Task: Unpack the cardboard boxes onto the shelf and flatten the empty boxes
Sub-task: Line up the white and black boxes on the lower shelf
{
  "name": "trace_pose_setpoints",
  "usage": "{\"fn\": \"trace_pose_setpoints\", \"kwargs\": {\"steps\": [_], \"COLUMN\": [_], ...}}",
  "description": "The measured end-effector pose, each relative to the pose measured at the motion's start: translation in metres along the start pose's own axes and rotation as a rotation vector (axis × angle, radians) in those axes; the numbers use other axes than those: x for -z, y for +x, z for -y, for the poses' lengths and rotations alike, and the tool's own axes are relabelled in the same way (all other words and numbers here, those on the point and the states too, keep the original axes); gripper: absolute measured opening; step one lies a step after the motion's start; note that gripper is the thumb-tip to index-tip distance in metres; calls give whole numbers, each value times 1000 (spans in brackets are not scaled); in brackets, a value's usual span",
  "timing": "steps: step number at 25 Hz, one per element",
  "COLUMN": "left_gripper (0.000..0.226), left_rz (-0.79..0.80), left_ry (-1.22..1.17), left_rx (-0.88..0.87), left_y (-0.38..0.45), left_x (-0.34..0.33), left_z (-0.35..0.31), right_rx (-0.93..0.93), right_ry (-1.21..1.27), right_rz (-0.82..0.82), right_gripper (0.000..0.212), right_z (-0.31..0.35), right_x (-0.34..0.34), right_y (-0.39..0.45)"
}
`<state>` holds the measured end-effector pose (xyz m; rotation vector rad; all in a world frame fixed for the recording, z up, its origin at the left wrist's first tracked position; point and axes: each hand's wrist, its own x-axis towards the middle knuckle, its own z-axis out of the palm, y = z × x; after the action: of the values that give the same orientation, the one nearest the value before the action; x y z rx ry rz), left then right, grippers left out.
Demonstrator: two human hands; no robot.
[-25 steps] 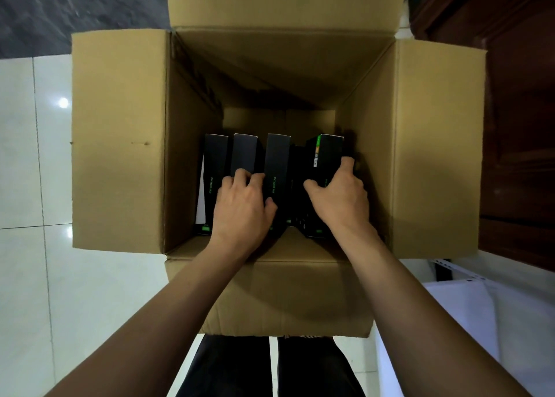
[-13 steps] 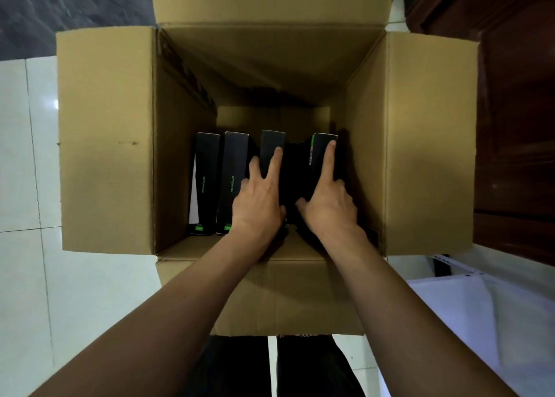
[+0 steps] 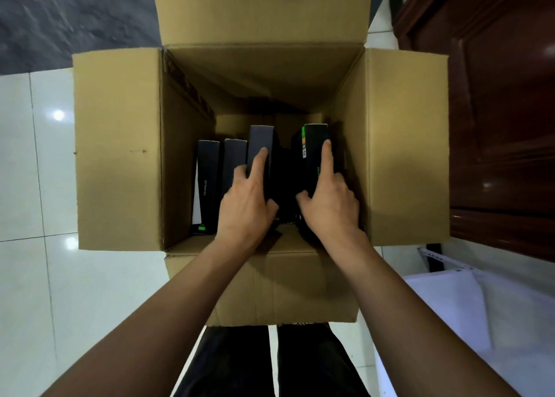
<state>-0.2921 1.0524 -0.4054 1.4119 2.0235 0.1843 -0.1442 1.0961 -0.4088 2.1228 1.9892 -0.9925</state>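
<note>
An open cardboard box (image 3: 120, 156) stands on the floor below me, its four flaps spread out. Several slim black product boxes stand on edge inside it. My left hand (image 3: 249, 201) grips the third black box (image 3: 260, 139), index finger stretched along its top, and this box sits higher than the two at its left (image 3: 207, 168). My right hand (image 3: 327, 204) grips the rightmost black box (image 3: 313, 144), which has a green stripe and label; it is raised too. A dark gap lies between the two held boxes.
White glossy tiles (image 3: 36, 276) lie to the left, dark stone floor (image 3: 75, 21) at the far left. A dark wooden door or cabinet (image 3: 495, 111) stands at the right. A white shelf surface (image 3: 480, 321) with a metal bracket is at the lower right. My legs show below the box.
Both hands shifted from lying over the box tops to gripping one black box each. The two gripped boxes have risen above their neighbours.
</note>
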Motion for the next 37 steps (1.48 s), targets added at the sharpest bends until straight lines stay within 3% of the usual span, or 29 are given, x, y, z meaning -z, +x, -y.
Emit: {"fn": "trace_pose_setpoints", "kwargs": {"steps": [12,19,37], "left_gripper": [73,74,74], "left_rz": [-130,-177,10], "left_ry": [-21,-9,121], "left_rx": [-33,-154,-660], "left_y": [-56,-79,-127], "left_x": [71,118,191], "left_z": [-34,-58,-110], "right_rx": [83,42,-380], "right_ry": [29,78,254], "right_rz": [-90,-190,-534], "right_gripper": [96,92,83], "right_z": [24,42,56], "right_x": [86,139,172], "right_y": [-58,-95,-238]}}
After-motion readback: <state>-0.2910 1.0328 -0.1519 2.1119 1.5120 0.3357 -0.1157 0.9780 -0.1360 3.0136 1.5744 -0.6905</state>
